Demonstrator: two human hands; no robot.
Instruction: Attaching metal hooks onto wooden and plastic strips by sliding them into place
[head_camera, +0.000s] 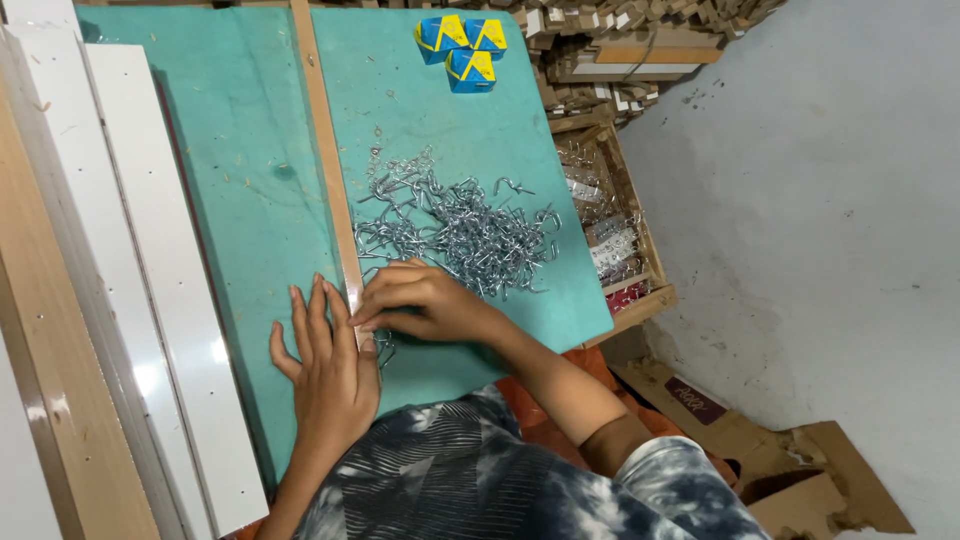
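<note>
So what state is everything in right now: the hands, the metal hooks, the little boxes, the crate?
Left hand: flat, palm down, on the green board.
Right hand: fingers curled over a few hooks at the wooden strip.
Metal hooks: loose, heaped in a tangled pile.
Blue and yellow boxes: closed, stacked together.
Wooden crate: open-topped, holding packets.

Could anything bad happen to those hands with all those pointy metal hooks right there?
Maybe. The right hand rests at the edge of the pile of metal hooks, so a sharp tip could prick a finger. A few hooks lie close to the near edge of the green board and might slide off. The left hand lies flat beside the wooden strip, where a stray hook could get pressed under the palm.
</note>
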